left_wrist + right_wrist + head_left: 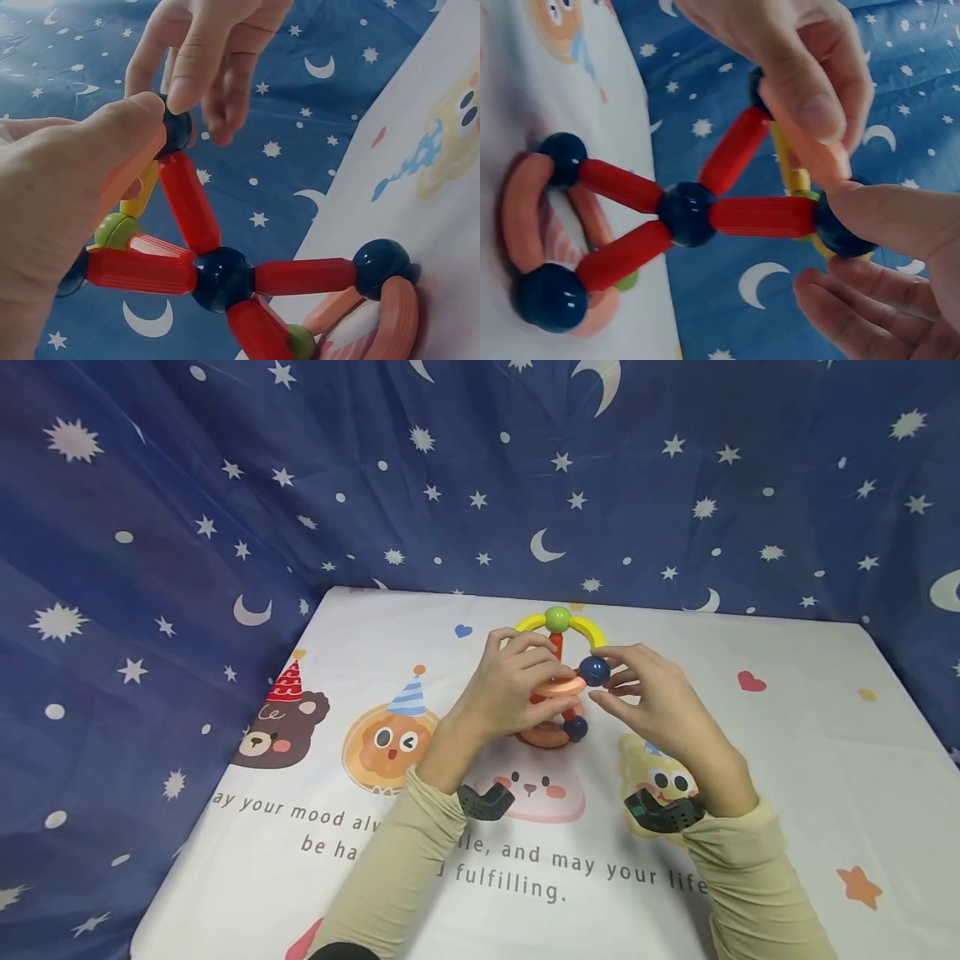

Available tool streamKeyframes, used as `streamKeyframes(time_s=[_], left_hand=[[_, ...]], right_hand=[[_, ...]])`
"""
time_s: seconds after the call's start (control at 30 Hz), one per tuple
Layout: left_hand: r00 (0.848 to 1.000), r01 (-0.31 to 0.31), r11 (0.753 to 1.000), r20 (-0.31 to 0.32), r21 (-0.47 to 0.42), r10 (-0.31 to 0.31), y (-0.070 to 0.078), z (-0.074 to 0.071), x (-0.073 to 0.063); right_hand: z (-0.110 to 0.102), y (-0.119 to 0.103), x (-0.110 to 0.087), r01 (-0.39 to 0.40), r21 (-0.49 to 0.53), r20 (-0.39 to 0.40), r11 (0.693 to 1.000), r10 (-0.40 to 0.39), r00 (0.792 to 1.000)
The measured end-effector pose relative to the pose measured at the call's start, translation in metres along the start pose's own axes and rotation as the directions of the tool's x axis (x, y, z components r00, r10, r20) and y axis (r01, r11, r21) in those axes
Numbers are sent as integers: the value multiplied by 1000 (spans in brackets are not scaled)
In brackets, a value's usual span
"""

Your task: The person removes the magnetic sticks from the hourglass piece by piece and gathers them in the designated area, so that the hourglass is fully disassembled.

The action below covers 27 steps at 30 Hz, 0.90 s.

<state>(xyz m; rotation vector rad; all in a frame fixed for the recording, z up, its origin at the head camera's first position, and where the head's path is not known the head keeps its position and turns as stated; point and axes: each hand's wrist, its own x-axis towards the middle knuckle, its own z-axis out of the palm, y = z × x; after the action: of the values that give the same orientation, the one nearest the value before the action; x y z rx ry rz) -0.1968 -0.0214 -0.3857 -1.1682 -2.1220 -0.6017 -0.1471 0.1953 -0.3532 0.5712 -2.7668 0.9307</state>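
A toy of magnetic rods and balls stands upright, its red rods (189, 202) meeting at a central dark blue ball (223, 279). My left hand (513, 685) pinches a curved orange rod (562, 687) at the toy's near upper side, thumb along it. At the rod's right end is a dark blue ball (595, 671). My right hand (660, 693) holds that ball between thumb and fingers; in the right wrist view the thumb lies on it. Behind, yellow curved rods (589, 631) join a green ball (558, 619). The left hand hides part of the toy.
The toy's base of curved orange rods (397, 319) and balls rests on a white printed tablecloth (810, 760). Dark blue cloth (465, 468) with stars and moons hangs behind and at the left. Each wrist wears a black camera mount (663, 812).
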Motion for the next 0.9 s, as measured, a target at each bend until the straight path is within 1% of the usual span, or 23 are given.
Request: streamKeyframes(time_s=[0.1,0.2,0.27,0.33,0.4,0.43,0.47,0.5,0.53,0.57,0.6,0.67,0.7,0.73,0.77,0.8,0.83,0.9], left_hand=[[1000,4,1000,-2,-13,-4,-4,-5,-1],[1000,29,997,8,-67,-29,-10,-12,-4],[998,57,992,12,-113,-56,-16,-19,-6],[996,91,983,21,-161,-88,-22,-28,-10],[992,124,973,27,-197,-121,-28,-35,-16],[990,140,969,30,-203,-136,-30,-39,-18],[988,155,965,33,-213,-151,-32,-42,-21],[986,167,960,36,-224,-163,-34,-44,-23],[984,177,954,42,-244,-172,-36,-45,-24],[983,185,946,48,-266,-179,-37,-45,-26],[982,191,938,55,-290,-183,-38,-44,-27],[980,199,919,70,-340,-187,-39,-42,-28],[979,204,910,77,-362,-189,-39,-41,-28],[978,208,901,83,-381,-191,-40,-40,-28],[977,211,896,87,-390,-192,-40,-39,-28],[977,215,891,90,-401,-195,-40,-38,-29],[975,220,886,92,-408,-200,-40,-38,-29],[974,227,880,98,-417,-205,-40,-36,-29]], right_hand=[[3,-3,1,-22,-5,5,1000,22,1000],[0,-9,-1,-76,-38,-7,996,76,997],[-3,-15,-4,-104,-72,-44,992,101,994],[-5,-22,-8,-117,-105,-94,988,107,990],[-5,-29,-12,-101,-112,-143,989,84,986],[-4,-32,-14,-101,-104,-150,989,85,985],[-3,-34,-15,-108,-87,-134,990,95,986],[-2,-37,-16,-120,-56,-93,991,115,989],[0,-38,-16,-138,-13,-36,990,137,990],[2,-39,-16,-159,35,38,987,158,987],[6,-39,-15,-198,87,127,976,186,974],[16,-37,-13,-272,192,290,943,211,934],[23,-35,-11,-298,247,350,922,202,915],[31,-33,-9,-318,304,390,898,187,901],[39,-32,-7,-342,357,414,869,181,892],[48,-31,-5,-363,410,422,836,179,889],[56,-30,-4,-382,464,419,799,182,890],[70,-29,-2,-415,556,386,720,219,896]])
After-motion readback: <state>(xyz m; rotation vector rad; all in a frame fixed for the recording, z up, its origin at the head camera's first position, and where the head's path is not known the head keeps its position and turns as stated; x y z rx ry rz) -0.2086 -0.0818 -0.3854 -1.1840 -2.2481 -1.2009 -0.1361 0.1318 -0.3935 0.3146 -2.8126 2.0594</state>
